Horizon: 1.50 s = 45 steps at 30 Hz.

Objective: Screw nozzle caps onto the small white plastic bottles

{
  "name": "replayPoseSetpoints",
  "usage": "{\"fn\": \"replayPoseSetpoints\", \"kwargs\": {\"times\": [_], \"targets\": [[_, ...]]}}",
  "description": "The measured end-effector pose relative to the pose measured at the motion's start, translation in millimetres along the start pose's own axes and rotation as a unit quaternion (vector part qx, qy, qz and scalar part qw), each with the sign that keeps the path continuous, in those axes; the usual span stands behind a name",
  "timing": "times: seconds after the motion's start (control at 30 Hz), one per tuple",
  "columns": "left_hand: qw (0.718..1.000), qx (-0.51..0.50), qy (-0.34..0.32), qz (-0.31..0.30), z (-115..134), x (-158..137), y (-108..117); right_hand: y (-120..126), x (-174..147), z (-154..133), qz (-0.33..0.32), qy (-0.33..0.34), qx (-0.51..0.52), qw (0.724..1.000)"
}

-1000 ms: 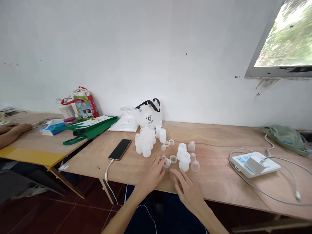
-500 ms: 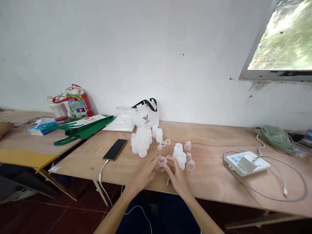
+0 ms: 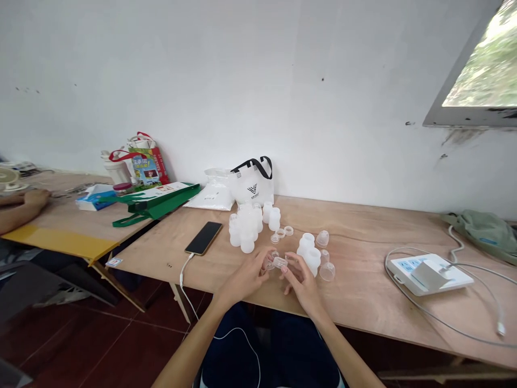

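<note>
My left hand (image 3: 255,271) is closed, its fingertips around a small clear piece (image 3: 269,264) partly hidden by the fingers. My right hand (image 3: 302,276) pinches a clear screw ring (image 3: 279,262) between thumb and fingers. The two pieces are close together, just above the table's front edge; whether they touch I cannot tell. Right of my right hand stand white translucent bottles (image 3: 311,259) without lids. Beside them lie clear dome caps (image 3: 327,271). Farther back are several loose clear rings (image 3: 288,230) and a group of white bottles (image 3: 247,241), some with clear caps.
A phone (image 3: 204,237) on a charging cable lies at the left. Behind stand a white bag (image 3: 258,188) and a white plastic packet (image 3: 214,194). A white power strip (image 3: 430,274) with looping cables sits at the right. Another person's hand (image 3: 36,199) rests on the left table (image 3: 60,215).
The view has swung left, so everything appears shifted right. The ring in my right hand has tilted onto its side, and a clear piece now shows in my left fingers.
</note>
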State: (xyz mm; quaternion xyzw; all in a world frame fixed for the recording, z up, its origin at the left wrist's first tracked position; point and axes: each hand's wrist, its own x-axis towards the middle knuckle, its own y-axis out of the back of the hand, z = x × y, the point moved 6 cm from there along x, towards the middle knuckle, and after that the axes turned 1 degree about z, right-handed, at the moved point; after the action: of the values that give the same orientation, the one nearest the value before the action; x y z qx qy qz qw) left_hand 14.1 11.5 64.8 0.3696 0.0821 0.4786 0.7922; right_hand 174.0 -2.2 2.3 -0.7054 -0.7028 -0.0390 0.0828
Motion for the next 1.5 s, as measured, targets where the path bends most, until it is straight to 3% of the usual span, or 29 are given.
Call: {"fn": "replayPoseSetpoints", "kwargs": {"times": [0.13,0.33,0.57,0.8,1.1,1.37,1.5], "targets": [[0.999,-0.034,0.018,0.022,3,-2,4,3,2,1,0.021,-0.005,-0.013,1.000],[0.997,-0.066,0.008,-0.039,12,0,-12,1,1,1,0.002,-0.017,-0.031,0.999],[0.991,-0.129,0.014,0.046,3,7,-6,0,3,6,0.008,-0.032,-0.018,0.999],[0.981,-0.192,0.014,0.025,1,10,-12,-6,-1,-1,-0.032,-0.023,0.003,0.999],[0.990,-0.108,0.057,0.077,-6,11,-11,-9,-4,-7,-0.060,0.002,-0.018,0.998],[0.988,-0.104,0.080,0.079,-16,12,-17,-13,-7,-10,-0.088,0.016,-0.023,0.996],[0.987,-0.146,0.065,0.037,-12,12,-18,-9,-5,-6,-0.059,0.008,-0.032,0.998]]}}
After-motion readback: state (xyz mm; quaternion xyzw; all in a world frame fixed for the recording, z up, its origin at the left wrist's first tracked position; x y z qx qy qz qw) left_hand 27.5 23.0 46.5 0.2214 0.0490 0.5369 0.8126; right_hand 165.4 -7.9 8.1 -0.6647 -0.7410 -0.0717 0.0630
